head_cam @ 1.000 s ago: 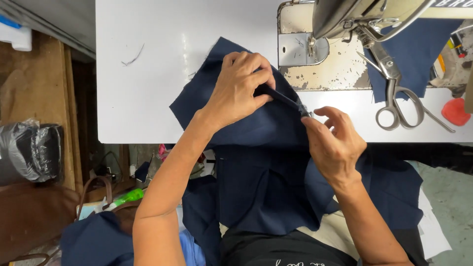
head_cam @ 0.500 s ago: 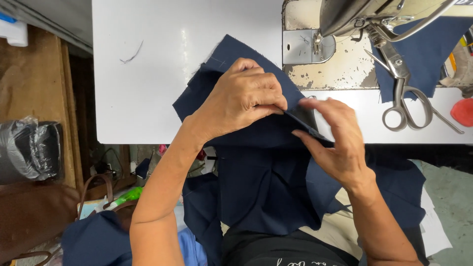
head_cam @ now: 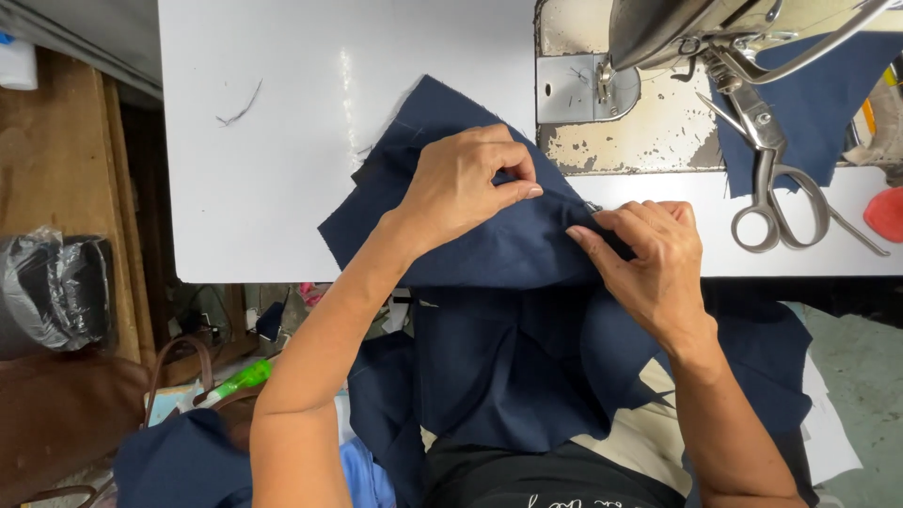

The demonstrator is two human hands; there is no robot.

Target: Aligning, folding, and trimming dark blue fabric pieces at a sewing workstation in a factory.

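While the navy fabric (head_cam: 489,245) hangs from my lap up over the near edge of the white table (head_cam: 282,188), I have both hands on its upper fold. My left hand (head_cam: 466,183) is curled, thumb and fingers pinching the cloth at the fold; my right hand (head_cam: 649,249) lies just beside it, fingertips pressing and gripping the edge of the same piece. As I judge it, the fold is being lined up and nothing sits under the needle yet, so the stitching is left to do. Farther right, scissors (head_cam: 771,188) lie on the table, touching another navy piece (head_cam: 818,103). Beyond, the sewing machine (head_cam: 658,38) stands idle. At the near left, a black bag (head_cam: 52,292) sits on the floor; I cannot tell what it contains.
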